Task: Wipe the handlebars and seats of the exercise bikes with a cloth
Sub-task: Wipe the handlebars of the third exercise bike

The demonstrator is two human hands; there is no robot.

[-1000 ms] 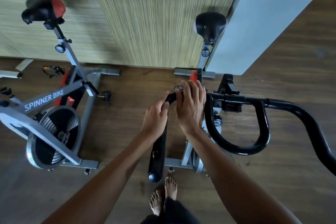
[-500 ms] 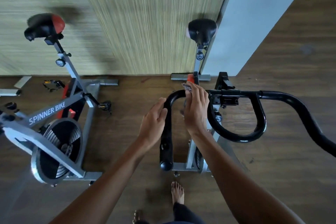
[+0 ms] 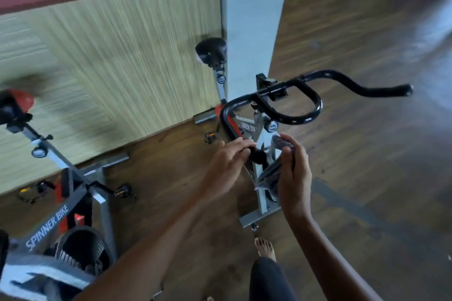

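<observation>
The black handlebar point(image 3: 291, 118) of the near exercise bike curves across the middle of the view. My left hand point(image 3: 227, 161) grips the near left end of that bar, fingers curled over it. Just right of it, my right hand point(image 3: 292, 173) holds a folded dark grey cloth point(image 3: 271, 175) off the bar. This bike's black seat point(image 3: 212, 52) stands beyond, against the wall. A second bike with a black and red seat point(image 3: 14, 105) is at the left.
The second bike's grey frame point(image 3: 71, 173) and flywheel point(image 3: 80, 249) fill the lower left. A wood-panel wall point(image 3: 117, 61) and a pale pillar point(image 3: 249, 19) close the far side. Dark wooden floor point(image 3: 367, 166) stretches to the right. My bare foot point(image 3: 265, 248) stands below the bike's base.
The view has swung and tilted. My left hand slid down to the bar's near end and gripped it. My right hand came off the bar with the cloth.
</observation>
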